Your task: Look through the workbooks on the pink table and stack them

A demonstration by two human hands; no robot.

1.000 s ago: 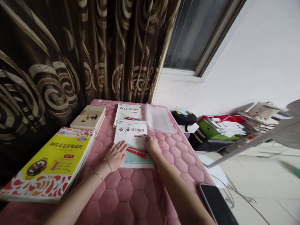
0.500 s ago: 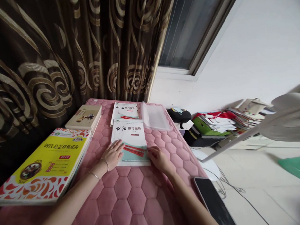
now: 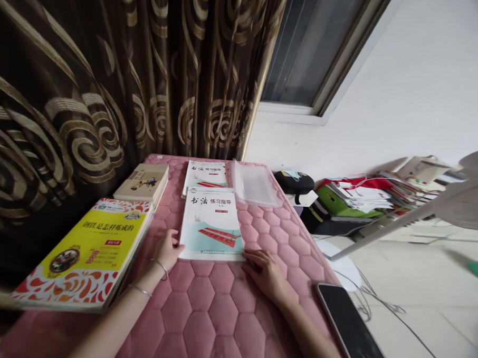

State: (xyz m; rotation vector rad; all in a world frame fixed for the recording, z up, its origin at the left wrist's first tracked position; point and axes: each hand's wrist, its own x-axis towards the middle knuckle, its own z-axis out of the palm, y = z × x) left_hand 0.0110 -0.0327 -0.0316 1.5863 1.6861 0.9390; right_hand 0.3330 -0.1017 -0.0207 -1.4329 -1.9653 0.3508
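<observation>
yellow paperback [image 3: 86,251] lies at far left on the pink quilted mat [image 3: 201,325], well apart from the left hand [image 3: 166,251], which is open with spread fingers and has slid off the cover to touch the left edge of the calligraphy workbook [image 3: 212,225]. the right hand [image 3: 264,275], also open and pinching nothing, has moved down to the workbook's lower right corner, with a black phone [image 3: 353,326] beside the mat's right edge.

- Left hand [image 3: 166,251]: palm down on the quilted pad [image 3: 203,325], fingers pointing forward, slightly curled.
- Right hand [image 3: 264,275]: lying flat, palm down, fingers turned inward toward the left hand, apart from it.
- Left forearm [image 3: 126,314], right forearm [image 3: 307,330]: bare, angled inward from the pad's near edge.
</observation>
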